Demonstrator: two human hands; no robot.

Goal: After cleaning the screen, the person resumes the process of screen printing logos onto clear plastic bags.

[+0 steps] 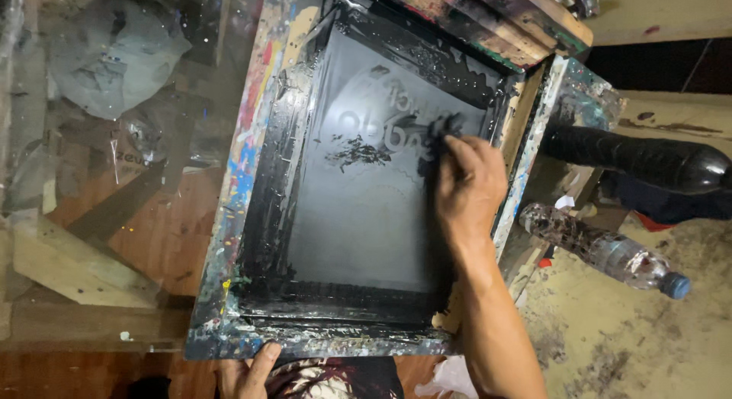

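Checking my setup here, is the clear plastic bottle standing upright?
No, the plastic bottle lies on its side on the stained surface, right of the screen frame, with its blue cap pointing away from it.

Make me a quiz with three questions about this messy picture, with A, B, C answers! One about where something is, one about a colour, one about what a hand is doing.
1. Where does the clear plastic bottle lie?
A. right of the frame
B. inside the frame
C. on the glass at left

2. What colour is the bottle's cap?
A. red
B. blue
C. yellow

3. What is the right hand doing?
A. hanging in the air, empty
B. holding the bottle
C. pressing a dark wad on the screen

Answers:
1 A: the clear plastic bottle lies on the stained surface to the right of the paint-spattered wooden frame.
2 B: its cap is blue.
3 C: the right hand presses a dark wad against the black inky screen; the left hand grips the frame's near edge.
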